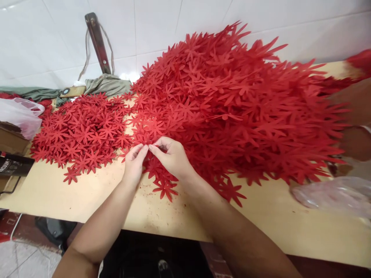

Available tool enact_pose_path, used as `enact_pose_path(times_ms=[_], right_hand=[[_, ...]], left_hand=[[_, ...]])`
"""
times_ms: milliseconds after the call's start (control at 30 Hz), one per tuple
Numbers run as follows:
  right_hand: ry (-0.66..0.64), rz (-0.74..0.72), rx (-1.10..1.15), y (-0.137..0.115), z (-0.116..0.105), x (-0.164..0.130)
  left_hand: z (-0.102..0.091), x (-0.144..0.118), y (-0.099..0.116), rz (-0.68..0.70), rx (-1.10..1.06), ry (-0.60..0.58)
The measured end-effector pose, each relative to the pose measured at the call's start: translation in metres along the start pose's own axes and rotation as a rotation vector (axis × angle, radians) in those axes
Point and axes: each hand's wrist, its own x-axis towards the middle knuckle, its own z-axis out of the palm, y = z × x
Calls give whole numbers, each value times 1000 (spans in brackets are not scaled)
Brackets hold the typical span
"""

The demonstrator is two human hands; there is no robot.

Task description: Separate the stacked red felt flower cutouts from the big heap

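The left hand (133, 160) and the right hand (171, 154) are meeting at the near edge of the big heap of red flower cutouts (232, 104), fingertips touching. The fingers (153, 148) of both hands are pinching together on one red flower piece (148, 143) where it is lying on the heap's edge, just above the yellow surface (87, 197). Whether they are gripping a single layer or several stuck together is too small to tell.

A smaller, flatter spread of flowers (82, 133) is lying to the left, close to the left hand, with a few loose ones near the surface's front.

To do this pinch well, I judge that the fingertips should be working at the thin petals gently, rubbing the layers apart rather than pulling, since the narrow points look easy to tear or crease. Keeping the wrists low over the surface should be steadying the grip.
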Motion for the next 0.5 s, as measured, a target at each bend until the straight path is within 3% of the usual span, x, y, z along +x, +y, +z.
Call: enact_pose_path(times_ms=[200,500], right_hand=[[-64,53,271,-7,-3,-1],[55,157,376,-10,-8,1]], left_hand=[[-4,8,4,-18,-55,2],[-9,15,7,-23,-104,70]])
